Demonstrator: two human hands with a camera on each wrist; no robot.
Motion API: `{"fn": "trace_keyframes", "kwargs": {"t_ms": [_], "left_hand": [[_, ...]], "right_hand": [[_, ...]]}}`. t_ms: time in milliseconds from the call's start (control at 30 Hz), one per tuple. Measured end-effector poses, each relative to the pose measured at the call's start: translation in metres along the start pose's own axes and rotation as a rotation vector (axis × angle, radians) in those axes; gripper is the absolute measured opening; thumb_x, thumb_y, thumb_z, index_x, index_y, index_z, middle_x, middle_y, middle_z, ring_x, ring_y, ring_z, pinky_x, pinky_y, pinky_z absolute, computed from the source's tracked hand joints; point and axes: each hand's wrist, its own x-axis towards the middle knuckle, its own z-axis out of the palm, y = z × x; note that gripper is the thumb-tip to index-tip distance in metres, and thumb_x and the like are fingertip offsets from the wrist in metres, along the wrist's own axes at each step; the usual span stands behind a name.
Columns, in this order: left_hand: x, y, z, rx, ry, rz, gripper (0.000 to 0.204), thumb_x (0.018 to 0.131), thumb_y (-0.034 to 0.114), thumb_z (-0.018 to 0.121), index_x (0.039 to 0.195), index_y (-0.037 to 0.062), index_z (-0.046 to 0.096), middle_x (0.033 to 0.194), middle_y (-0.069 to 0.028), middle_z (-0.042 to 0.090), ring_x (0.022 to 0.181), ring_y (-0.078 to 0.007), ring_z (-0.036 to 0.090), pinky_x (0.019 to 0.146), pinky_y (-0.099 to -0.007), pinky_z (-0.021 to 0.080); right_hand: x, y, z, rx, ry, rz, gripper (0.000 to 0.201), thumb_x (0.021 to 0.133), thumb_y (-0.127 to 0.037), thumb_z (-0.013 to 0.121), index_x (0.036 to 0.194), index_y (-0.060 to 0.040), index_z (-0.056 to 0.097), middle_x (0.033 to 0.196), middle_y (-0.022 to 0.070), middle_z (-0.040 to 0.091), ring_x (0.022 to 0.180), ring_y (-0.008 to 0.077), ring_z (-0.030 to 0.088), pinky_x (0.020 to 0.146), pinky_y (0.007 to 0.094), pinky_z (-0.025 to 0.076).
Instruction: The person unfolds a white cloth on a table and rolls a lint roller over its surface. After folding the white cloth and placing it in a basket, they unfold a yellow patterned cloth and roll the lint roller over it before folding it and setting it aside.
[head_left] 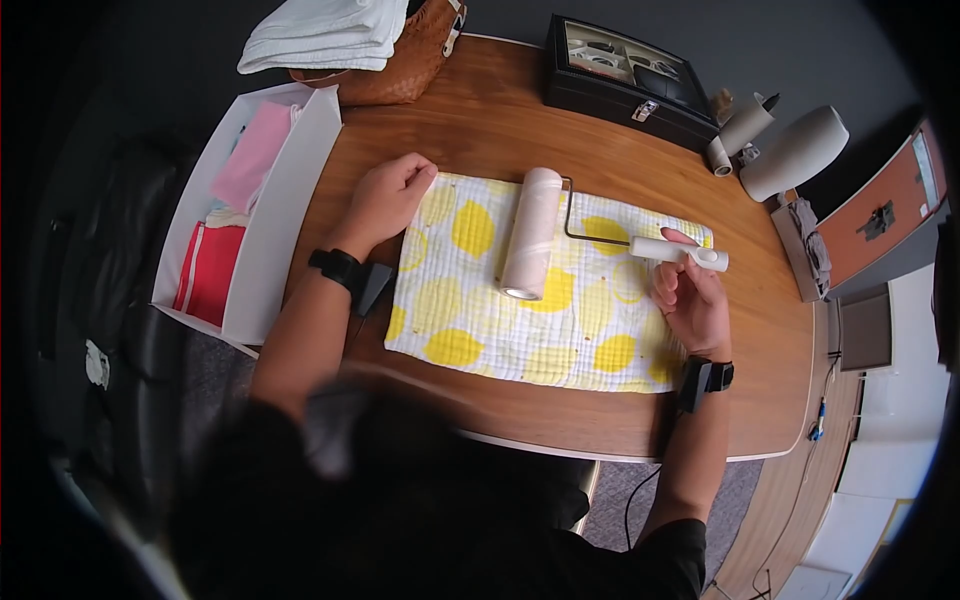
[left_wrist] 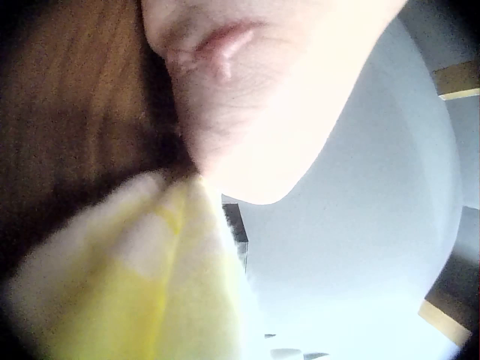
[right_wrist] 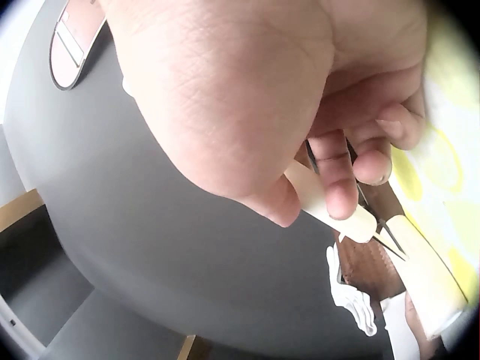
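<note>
Lint roller (head_left: 532,235) has sideways room between hands (head_left: 390,203) (head_left: 695,303) near the cloth (head_left: 440,300) edges.

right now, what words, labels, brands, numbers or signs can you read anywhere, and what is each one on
No readable text anywhere.
Lint roller: no lettering visible.
Lemon-print cloth: printed pattern, no words visible.
Black case: contents too small to make out any markings.
Orange panel: a dark shape, too small to tell whether it is lettering.

Dark fisheye corners, glare bleaching left wrist view, blurred cloth (left_wrist: 142,292) there
</note>
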Motion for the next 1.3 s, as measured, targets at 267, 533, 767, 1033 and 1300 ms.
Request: {"fn": "trace_keyframes", "kwargs": {"t_ms": [267, 533, 767, 1033, 1300], "left_hand": [[0.001, -0.009, 0.0, -0.02, -0.003, 0.018, 0.028, 0.107, 0.028, 0.06, 0.109, 0.0036, 0.073, 0.099, -0.0178, 0.077, 0.095, -0.0373, 0.074, 0.082, -0.0437, 0.057], [0.004, -0.017, 0.003, -0.02, 0.022, 0.029, 0.029, 0.109, 0.026, 0.056, 0.11, 0.0033, 0.074, 0.101, -0.0199, 0.077, 0.098, -0.04, 0.073, 0.085, -0.0456, 0.057], [0.004, -0.012, 0.004, -0.014, 0.013, 0.025, 0.03, 0.109, 0.028, 0.056, 0.11, 0.0035, 0.074, 0.102, -0.0197, 0.077, 0.098, -0.0402, 0.073, 0.085, -0.0461, 0.057], [0.003, -0.012, 0.003, -0.003, 0.031, 0.036, 0.029, 0.109, 0.027, 0.057, 0.109, 0.0035, 0.074, 0.102, -0.0192, 0.077, 0.098, -0.0393, 0.074, 0.085, -0.0457, 0.057], [0.007, -0.023, 0.008, -0.11, 0.075, 0.003, 0.02, 0.106, 0.017, 0.06, 0.114, 0.0036, 0.073, 0.095, -0.0127, 0.076, 0.088, -0.026, 0.073, 0.08, -0.0376, 0.056]], "right_hand": [[-0.01, -0.025, -0.045, 0.01, 0.019, -0.111, 0.046, 0.11, -0.027, 0.055, 0.148, -0.0028, 0.059, 0.075, -0.0001, 0.047, 0.066, 0.0114, 0.039, 0.06, 0.0271, 0.033], [0.003, 0.005, 0.001, -0.188, 0.153, 0.026, 0.042, 0.112, -0.032, 0.055, 0.137, 0.0001, 0.068, 0.078, -0.0013, 0.058, 0.067, 0.0095, 0.047, 0.063, 0.0249, 0.036], [0.007, 0.002, 0.016, -0.139, 0.458, -0.081, 0.048, 0.111, -0.042, 0.059, 0.108, 0.0026, 0.075, 0.065, -0.0039, 0.05, 0.057, 0.0069, 0.039, 0.056, 0.0254, 0.03], [-0.007, -0.032, -0.078, -0.001, 0.756, -0.426, 0.039, 0.107, -0.038, 0.065, 0.085, -0.0054, 0.066, 0.053, -0.0054, 0.04, 0.042, 0.0066, 0.026, 0.044, 0.0266, 0.02], [0.011, 0.006, 0.029, -0.315, 0.38, -0.052, 0.043, 0.112, -0.037, 0.06, 0.106, 0.0014, 0.08, 0.065, -0.0025, 0.058, 0.056, 0.0056, 0.045, 0.051, 0.0234, 0.029]]}}
